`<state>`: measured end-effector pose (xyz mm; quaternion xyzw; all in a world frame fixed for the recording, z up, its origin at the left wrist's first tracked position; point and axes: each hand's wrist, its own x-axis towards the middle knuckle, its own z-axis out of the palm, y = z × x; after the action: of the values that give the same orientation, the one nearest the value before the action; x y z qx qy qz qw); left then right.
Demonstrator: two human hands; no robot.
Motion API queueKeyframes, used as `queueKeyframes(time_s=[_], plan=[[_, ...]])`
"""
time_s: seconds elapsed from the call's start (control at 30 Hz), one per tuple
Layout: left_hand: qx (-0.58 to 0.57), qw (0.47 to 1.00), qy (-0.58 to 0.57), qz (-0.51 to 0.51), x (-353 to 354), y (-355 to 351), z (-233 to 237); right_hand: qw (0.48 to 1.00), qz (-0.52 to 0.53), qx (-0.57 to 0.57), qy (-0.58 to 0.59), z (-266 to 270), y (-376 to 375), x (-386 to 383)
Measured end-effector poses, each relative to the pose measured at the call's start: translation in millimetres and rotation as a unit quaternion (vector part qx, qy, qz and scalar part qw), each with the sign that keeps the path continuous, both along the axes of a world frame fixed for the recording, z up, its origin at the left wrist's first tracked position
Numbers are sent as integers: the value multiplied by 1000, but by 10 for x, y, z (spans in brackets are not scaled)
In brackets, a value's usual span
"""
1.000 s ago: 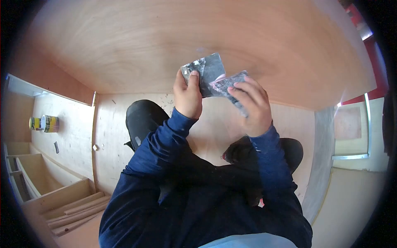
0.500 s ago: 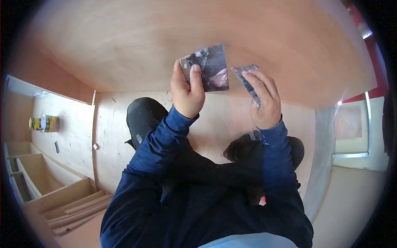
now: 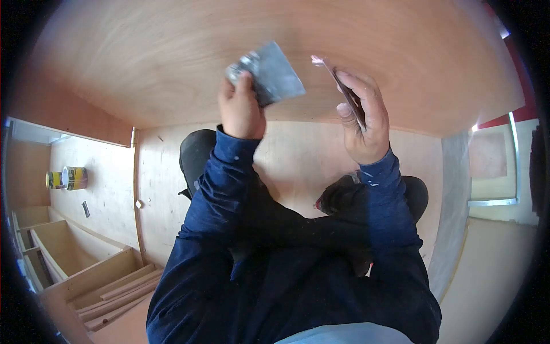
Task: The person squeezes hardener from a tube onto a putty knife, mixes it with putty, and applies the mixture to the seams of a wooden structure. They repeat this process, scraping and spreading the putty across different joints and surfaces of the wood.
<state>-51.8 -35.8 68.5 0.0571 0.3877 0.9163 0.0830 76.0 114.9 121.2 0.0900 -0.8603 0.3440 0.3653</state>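
My left hand (image 3: pixel 242 112) grips a flat grey metal plate (image 3: pixel 278 77) near its left side, with the thumb on its face. Whitish smears show on the plate's upper left part, and motion blurs it slightly. To the right, my right hand (image 3: pixel 366 114) pinches a second thin plate (image 3: pixel 350 100), seen nearly edge-on, between thumb and fingers. A small lump of pinkish paste (image 3: pixel 317 60) sits at this plate's upper tip. The two plates are apart, both in front of a large wooden panel (image 3: pixel 172 69).
Two yellow-labelled containers (image 3: pixel 74 178) stand on the floor at the left, near a small dark tool (image 3: pixel 86 208). Wooden strips (image 3: pixel 120 295) lie in a framed compartment at the lower left. My bent legs are below my hands, with a metal frame (image 3: pixel 492 202) at the right.
Both hands have moved up, the left one also leftward. The left plate has tilted and now shows a grey face; the right plate has turned nearly edge-on.
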Motion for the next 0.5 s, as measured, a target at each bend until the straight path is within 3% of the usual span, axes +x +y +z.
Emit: queueKeyframes(time_s=[0.07,0.17,0.23,0.3,0.37,0.4,0.5], plan=[[16,986,-108,-125,182,76,-2,999,35,-18,12,-86,-71,-26],[29,992,-61,-104,313,149,-15,996,80,-27,21,-230,-231,-53],[-5,996,-43,-77,332,179,-167,998,-6,56,22,-489,-236,-33],[-39,998,-22,-51,366,207,-224,997,-18,69,17,-454,-251,17],[10,998,-39,-46,416,220,-190,990,36,-116,-68,-178,-305,86],[14,998,-32,-51,418,213,-133,996,70,-46,27,-254,-192,6],[57,994,-10,-90,455,214,31,991,102,-86,-21,-516,-21,27]])
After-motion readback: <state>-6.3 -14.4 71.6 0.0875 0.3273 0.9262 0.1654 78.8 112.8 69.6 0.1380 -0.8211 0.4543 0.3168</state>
